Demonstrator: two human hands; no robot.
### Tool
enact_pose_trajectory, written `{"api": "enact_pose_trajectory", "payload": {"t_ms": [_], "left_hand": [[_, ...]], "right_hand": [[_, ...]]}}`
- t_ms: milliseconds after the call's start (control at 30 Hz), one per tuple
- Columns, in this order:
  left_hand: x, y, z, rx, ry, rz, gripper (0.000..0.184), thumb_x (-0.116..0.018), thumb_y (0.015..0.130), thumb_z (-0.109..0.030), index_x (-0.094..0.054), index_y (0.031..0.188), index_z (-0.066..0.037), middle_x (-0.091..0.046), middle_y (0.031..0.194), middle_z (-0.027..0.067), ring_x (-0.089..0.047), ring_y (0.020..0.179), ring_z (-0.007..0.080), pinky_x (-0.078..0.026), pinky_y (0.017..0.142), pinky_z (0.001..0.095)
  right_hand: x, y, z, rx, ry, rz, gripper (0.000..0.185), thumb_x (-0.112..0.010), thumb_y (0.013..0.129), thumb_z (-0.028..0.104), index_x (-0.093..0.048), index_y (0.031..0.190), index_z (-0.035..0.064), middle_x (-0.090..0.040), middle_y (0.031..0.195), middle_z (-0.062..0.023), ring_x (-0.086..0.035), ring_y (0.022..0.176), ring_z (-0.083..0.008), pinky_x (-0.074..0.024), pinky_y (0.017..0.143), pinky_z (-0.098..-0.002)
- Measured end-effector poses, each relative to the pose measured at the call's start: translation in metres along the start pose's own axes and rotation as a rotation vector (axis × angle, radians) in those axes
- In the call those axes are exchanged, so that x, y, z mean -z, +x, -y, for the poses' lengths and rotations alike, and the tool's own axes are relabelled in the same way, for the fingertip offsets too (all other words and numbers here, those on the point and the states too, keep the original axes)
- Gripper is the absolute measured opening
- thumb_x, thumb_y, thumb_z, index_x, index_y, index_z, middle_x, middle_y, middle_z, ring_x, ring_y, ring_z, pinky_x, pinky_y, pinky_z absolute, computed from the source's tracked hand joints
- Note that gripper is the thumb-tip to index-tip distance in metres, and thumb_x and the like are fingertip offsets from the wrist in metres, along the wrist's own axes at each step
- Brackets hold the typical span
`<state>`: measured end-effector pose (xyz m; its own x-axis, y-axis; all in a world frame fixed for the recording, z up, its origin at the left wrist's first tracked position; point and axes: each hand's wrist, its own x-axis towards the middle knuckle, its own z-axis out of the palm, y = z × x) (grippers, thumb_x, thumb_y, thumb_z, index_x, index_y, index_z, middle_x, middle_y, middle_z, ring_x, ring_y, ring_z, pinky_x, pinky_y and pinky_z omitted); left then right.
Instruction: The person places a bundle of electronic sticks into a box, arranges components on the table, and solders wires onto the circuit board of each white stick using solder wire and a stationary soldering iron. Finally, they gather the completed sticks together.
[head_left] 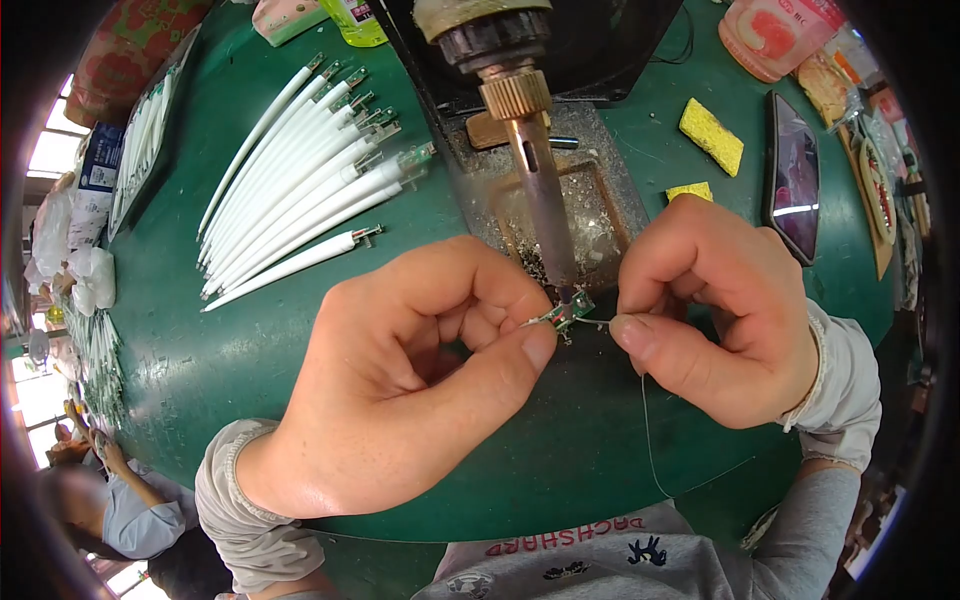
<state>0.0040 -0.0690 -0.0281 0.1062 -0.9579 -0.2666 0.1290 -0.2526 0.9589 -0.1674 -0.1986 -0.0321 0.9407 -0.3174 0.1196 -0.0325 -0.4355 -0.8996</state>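
Note:
A small green circuit board (572,309) sits under the tip of a soldering iron (545,200) that hangs down at the centre. My left hand (410,380) pinches the board's left end between thumb and forefinger. To the right, my right hand (715,315) is closed in a pinch on a thin wire (648,420), whose short end reaches the board and whose long end trails down to the table. At the upper left lie several white tubes (300,190) with small green boards at their tips, fanned side by side on the green table (220,370).
Beneath the iron is a dirty metal tray (625,185). Yellow sponge pieces (712,137) and a phone (793,180) lie at the right. A pink tub (775,38) and a green bottle (355,22) stand at the back. Another person (130,510) sits at the lower left.

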Motion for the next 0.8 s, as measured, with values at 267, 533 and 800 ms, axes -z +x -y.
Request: {"api": "enact_pose_trajectory", "payload": {"t_ms": [267,533,800], "left_hand": [[-0.0032,-0.0008,-0.0041,-0.050,0.010,-0.050,0.010,-0.056,0.081,-0.003,-0.051,0.087,0.003,-0.057,0.074,0.0100,-0.050,0.052,0.0075,-0.035,0.043,0.0169],[-0.0040,-0.0015,-0.0051,-0.056,-0.012,-0.049,0.010,-0.057,0.081,-0.005,-0.051,0.085,0.003,-0.057,0.074,0.0104,-0.050,0.052,0.0077,-0.036,0.043,0.0170],[-0.0006,-0.0028,-0.0061,-0.021,-0.032,-0.009,0.010,-0.058,0.080,-0.002,-0.052,0.085,0.003,-0.058,0.073,0.0101,-0.050,0.052,0.0075,-0.035,0.044,0.0167]], "right_hand": [[-0.0030,0.0010,-0.0007,-0.009,0.050,-0.022,0.015,-0.060,0.081,0.003,-0.048,0.088,-0.0018,-0.051,0.079,-0.0067,-0.053,0.058,-0.0077,-0.0409,0.050,-0.0191],[-0.0023,0.0008,-0.0047,0.057,0.053,-0.015,0.015,-0.059,0.081,0.002,-0.048,0.090,-0.0021,-0.052,0.080,-0.0077,-0.055,0.060,-0.0092,-0.0427,0.052,-0.0193],[-0.0009,-0.0001,-0.0060,0.079,0.046,0.001,0.015,-0.058,0.082,0.002,-0.047,0.091,-0.0022,-0.052,0.080,-0.0083,-0.055,0.059,-0.0093,-0.0424,0.051,-0.0191]]}}
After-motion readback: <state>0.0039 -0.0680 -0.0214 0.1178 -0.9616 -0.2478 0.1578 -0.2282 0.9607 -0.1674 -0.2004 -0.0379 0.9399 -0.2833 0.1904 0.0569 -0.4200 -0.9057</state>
